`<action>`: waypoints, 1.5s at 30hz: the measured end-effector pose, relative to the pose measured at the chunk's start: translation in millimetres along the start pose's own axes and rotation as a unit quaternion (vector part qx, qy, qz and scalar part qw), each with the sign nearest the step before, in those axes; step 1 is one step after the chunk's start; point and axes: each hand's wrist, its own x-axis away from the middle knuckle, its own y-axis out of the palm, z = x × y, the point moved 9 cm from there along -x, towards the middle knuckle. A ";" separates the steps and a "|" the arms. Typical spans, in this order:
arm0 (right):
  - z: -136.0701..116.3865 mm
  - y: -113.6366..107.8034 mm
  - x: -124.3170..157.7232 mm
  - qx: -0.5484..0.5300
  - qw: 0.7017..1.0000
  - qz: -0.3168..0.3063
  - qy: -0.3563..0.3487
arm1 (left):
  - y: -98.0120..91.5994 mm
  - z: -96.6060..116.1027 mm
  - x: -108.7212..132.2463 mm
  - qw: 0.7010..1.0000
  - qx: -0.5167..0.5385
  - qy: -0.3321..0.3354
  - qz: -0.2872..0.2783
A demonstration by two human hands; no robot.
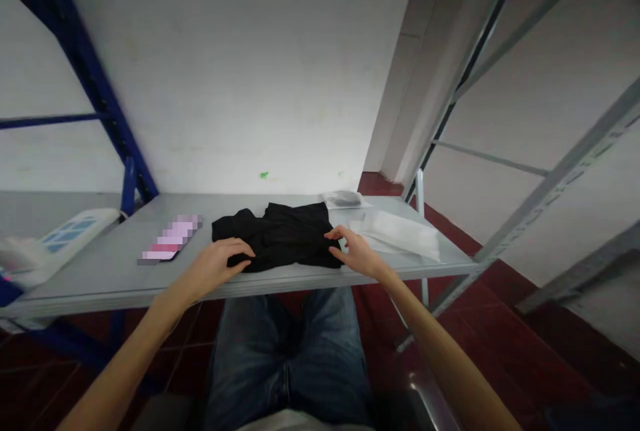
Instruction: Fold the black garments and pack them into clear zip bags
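A black cloth garment (pixel 285 234), bunched and partly folded, lies on the grey shelf top (pixel 165 279) in front of me. My left hand (pixel 220 265) rests at its lower left corner, with thumb and fingers apart and black cloth showing between them. At the garment's right edge is my right hand (pixel 354 252), its thumb and fingers spread and the fingertips touching the fabric. Just right of that hand lies a flat white translucent plastic bag (pixel 400 234). Behind it, a small clear packet with something grey inside (pixel 345 199) sits near the back edge.
A phone with a pink, pixelated screen (pixel 173 237) lies to the left. Farther left is a white device with blue panels (pixel 75 234). Blue rack posts (pixel 95 84) stand left, grey metal frame bars (pixel 540 184) right. A white wall (pixel 250 84) rises behind.
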 end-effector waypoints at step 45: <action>35.3 7.1 -26.1 0.164 0.983 -0.061 0.048 | -35.9 -85.1 -83.1 0.943 -0.264 -0.159 0.128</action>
